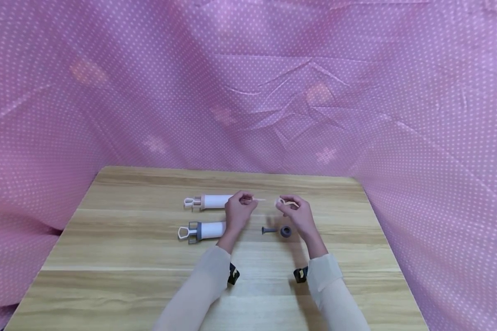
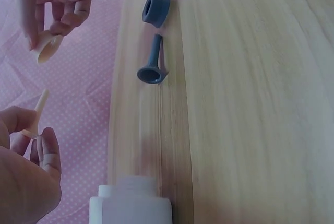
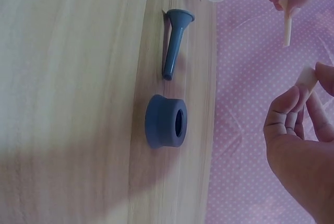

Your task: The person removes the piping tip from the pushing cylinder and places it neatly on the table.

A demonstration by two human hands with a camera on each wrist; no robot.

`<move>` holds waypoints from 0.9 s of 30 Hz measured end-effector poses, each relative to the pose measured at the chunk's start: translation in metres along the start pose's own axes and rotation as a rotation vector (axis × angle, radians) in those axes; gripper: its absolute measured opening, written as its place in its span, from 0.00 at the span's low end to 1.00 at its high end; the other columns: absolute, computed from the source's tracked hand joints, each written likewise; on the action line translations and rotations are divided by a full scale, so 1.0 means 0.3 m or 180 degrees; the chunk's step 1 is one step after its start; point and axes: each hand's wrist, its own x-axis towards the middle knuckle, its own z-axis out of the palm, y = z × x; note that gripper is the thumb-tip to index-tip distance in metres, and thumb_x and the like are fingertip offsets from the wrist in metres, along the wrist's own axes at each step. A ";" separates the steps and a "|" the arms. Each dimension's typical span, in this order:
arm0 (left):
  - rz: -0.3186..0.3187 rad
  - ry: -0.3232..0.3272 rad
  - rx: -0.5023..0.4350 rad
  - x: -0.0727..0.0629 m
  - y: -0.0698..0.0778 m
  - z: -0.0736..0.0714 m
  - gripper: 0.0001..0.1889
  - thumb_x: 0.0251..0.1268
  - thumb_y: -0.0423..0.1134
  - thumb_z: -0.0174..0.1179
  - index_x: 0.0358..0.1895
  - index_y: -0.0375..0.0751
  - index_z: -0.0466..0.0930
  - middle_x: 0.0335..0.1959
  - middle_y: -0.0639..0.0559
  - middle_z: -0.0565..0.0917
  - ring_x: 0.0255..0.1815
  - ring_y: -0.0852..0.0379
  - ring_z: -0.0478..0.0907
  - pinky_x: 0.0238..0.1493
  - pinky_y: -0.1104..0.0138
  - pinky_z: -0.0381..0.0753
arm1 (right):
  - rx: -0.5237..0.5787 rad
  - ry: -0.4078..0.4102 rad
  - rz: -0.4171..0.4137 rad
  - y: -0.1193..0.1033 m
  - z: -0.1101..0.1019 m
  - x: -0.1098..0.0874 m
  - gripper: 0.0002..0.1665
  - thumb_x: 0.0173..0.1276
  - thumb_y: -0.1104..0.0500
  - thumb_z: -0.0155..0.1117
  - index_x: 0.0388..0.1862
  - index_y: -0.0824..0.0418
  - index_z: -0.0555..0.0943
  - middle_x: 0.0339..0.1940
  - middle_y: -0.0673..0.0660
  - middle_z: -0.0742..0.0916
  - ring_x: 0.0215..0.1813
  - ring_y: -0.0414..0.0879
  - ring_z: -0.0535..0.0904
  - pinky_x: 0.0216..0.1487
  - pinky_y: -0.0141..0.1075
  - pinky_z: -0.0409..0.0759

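My left hand (image 1: 238,214) pinches a cream nozzle (image 3: 287,30) by its flared end, the thin tube pointing toward the right hand. Between thumb and fingertips, my right hand (image 1: 300,216) holds a cream ring cap (image 2: 48,47), its opening facing the nozzle across a short gap. Both pieces are up off the table. Below the hands, a grey nozzle (image 3: 176,44) with a flared end lies on the wood. Beside it rests a grey ring cap (image 3: 163,122), in line with the nozzle's narrow end.
Two white tubes lie side by side at the left: the far tube (image 1: 216,201) has a pinkish collar and a loop handle, the near tube (image 1: 212,230) a grey collar. The left hand and wrist partly cover their right ends. Pink dotted cloth (image 1: 248,115) surrounds the wooden table (image 1: 120,285).
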 end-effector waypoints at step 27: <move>-0.0306 0.0084 0.0244 0.049 -0.046 0.103 0.12 0.51 0.27 0.72 0.41 0.34 0.87 0.37 0.43 0.89 0.37 0.50 0.86 0.42 0.63 0.86 | -0.0006 0.0033 0.0119 0.055 -0.004 0.073 0.26 0.65 0.69 0.72 0.59 0.78 0.76 0.47 0.64 0.82 0.34 0.40 0.79 0.36 0.31 0.81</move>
